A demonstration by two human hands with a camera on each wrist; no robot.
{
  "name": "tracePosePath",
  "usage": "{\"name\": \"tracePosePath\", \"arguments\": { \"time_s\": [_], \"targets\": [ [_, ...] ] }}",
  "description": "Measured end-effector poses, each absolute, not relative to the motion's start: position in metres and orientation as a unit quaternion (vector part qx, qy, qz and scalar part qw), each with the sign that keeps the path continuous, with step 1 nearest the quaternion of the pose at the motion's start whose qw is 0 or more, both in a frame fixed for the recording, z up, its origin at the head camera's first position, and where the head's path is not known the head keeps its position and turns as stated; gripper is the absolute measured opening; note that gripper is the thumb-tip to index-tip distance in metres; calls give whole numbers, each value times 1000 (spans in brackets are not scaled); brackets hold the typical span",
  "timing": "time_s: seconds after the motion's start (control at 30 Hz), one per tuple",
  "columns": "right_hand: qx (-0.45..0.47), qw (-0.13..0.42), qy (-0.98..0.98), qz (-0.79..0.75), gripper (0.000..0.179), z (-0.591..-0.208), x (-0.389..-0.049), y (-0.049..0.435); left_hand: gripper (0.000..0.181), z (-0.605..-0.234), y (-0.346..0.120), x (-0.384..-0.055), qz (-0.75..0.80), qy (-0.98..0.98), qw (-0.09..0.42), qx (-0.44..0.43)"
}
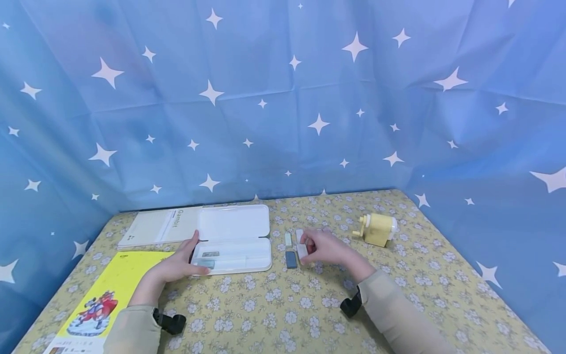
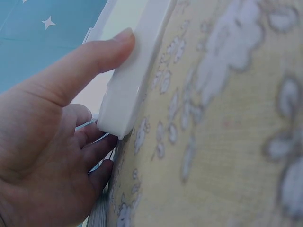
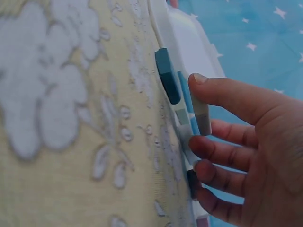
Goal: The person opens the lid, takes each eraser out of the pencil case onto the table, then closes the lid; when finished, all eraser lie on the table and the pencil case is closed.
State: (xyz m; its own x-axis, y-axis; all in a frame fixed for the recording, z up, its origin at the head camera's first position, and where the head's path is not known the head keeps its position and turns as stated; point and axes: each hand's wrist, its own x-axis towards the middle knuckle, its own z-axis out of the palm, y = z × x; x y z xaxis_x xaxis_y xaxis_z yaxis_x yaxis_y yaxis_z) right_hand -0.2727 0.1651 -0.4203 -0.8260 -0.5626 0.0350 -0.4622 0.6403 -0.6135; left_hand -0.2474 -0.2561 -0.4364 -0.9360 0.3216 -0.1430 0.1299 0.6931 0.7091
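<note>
A white pencil case (image 1: 245, 265) lies with its lid (image 1: 234, 221) folded back. My left hand (image 1: 179, 263) holds its left end, the thumb on the near wall and the fingers around the end. Inside lie a pale blue block (image 1: 206, 264) and a grey one (image 1: 211, 254). To the right of the case, my right hand (image 1: 325, 247) pinches a whitish eraser (image 3: 200, 106) between thumb and fingers. Beside that hand are a dark blue eraser (image 1: 291, 259), a pale green one (image 1: 288, 239) and another whitish piece (image 1: 299, 233), partly hidden by the fingers.
A yellow pencil sharpener (image 1: 378, 229) with a crank stands at the right. Behind the left hand lies a pale notebook (image 1: 152, 226); a yellow book (image 1: 119, 285) lies at the left. A blue star-patterned curtain (image 1: 283, 147) hangs behind the flowered tablecloth (image 1: 265, 314).
</note>
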Motion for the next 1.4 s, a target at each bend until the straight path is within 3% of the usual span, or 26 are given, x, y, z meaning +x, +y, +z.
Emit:
{"name": "tracePosePath", "arguments": {
  "time_s": [1.4],
  "targets": [
    [-281, 82, 918, -269, 35, -426, -268, 165, 121, -436, -256, -246, 367, 913, 128, 124]
  ]
}}
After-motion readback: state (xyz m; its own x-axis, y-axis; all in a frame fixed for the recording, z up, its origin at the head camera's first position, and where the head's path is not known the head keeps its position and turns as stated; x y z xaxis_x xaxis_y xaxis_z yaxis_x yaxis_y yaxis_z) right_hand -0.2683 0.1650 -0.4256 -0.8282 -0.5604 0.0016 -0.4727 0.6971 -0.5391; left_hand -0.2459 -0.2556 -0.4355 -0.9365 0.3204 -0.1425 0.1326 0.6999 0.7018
